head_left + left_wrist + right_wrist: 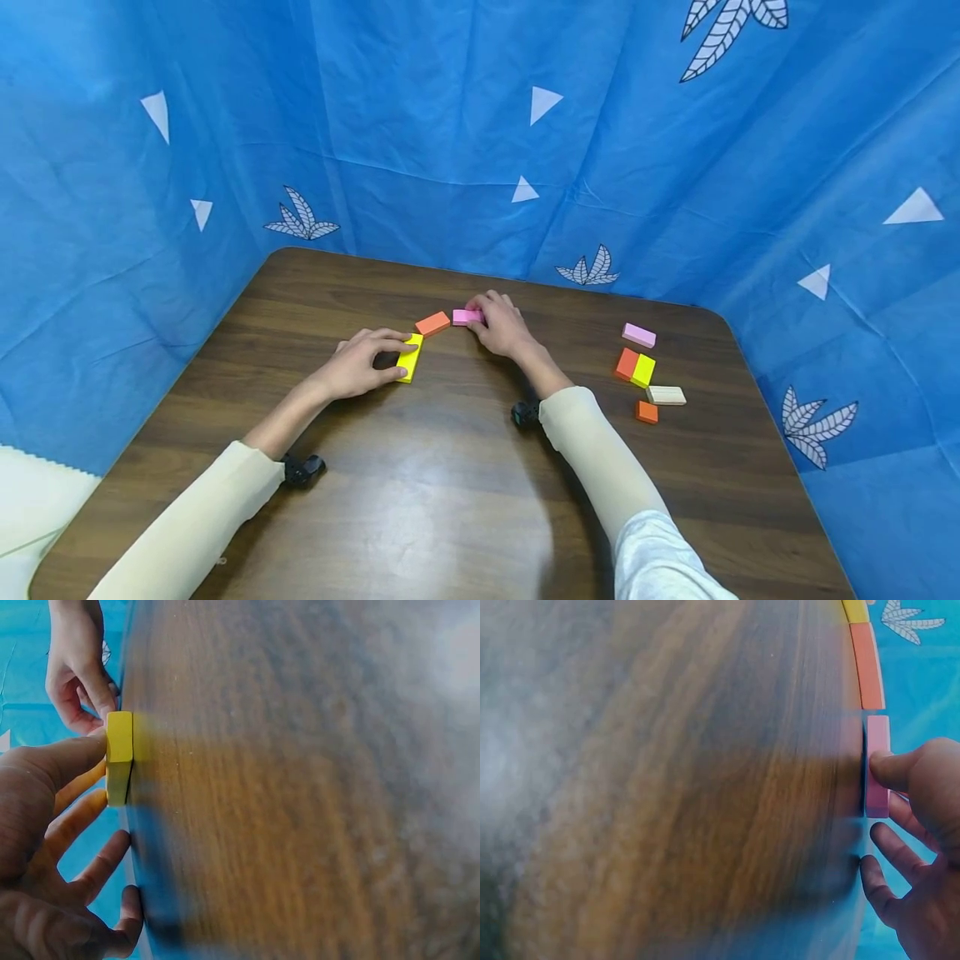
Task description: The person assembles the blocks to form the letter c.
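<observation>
My left hand [358,368] pinches a yellow block [408,363] lying on the table, thumb at its near end and fingers toward its far end. In the left wrist view, the thumb and a finger hold that yellow block [119,754] while the other fingers spread out. To the right, my right hand [501,323] grips a pink block [461,317] between thumb and fingers, partly covering it. An orange block [432,323] lies between the two held blocks. The right wrist view has a narrow gap between the orange block [868,666] and the pink block [878,776].
At the right of the brown table [450,483] lie a light pink block [639,335], a red-orange block [626,364] touching a yellow-green block [642,370], a pale wooden block [666,396] and a small orange block [647,412]. A blue curtain [420,125] hangs behind.
</observation>
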`<state>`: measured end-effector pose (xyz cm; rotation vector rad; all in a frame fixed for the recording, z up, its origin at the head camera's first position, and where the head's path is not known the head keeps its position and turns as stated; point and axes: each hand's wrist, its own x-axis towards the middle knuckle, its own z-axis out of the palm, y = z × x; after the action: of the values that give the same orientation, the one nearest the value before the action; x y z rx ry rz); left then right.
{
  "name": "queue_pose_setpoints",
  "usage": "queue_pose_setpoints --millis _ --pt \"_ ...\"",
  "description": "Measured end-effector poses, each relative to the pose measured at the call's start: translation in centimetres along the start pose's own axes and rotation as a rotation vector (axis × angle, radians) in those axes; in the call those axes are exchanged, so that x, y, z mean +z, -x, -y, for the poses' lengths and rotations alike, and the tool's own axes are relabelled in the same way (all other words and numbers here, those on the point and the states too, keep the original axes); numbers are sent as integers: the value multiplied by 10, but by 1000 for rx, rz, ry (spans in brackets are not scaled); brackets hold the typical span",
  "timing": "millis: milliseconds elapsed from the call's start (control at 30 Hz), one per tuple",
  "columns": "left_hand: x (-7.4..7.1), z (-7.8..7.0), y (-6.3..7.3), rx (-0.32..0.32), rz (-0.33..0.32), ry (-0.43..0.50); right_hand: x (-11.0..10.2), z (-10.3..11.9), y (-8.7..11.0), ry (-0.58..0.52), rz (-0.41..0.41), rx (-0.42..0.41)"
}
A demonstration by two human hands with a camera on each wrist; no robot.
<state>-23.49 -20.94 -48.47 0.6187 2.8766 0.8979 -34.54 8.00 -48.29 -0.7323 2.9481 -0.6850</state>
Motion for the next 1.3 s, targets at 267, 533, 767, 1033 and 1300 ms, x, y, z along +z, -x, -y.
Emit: queue_pose_setpoints --millis 267,533,767,1033,1300 --pt "1 0 0 4 0 -6 3 1 0 4 -1 -4" --pt "0 -2 -1 5 2 3 5 1 0 -1 -12 3" --pt "0 -2 -2 0 1 4 4 1 -1 -11 -11 5" --pt "-1 -1 -3 -7 11 5 5 1 -2 -14 -4 10" --pt "-2 0 -2 0 6 -1 6 0 -2 -21 -6 5"
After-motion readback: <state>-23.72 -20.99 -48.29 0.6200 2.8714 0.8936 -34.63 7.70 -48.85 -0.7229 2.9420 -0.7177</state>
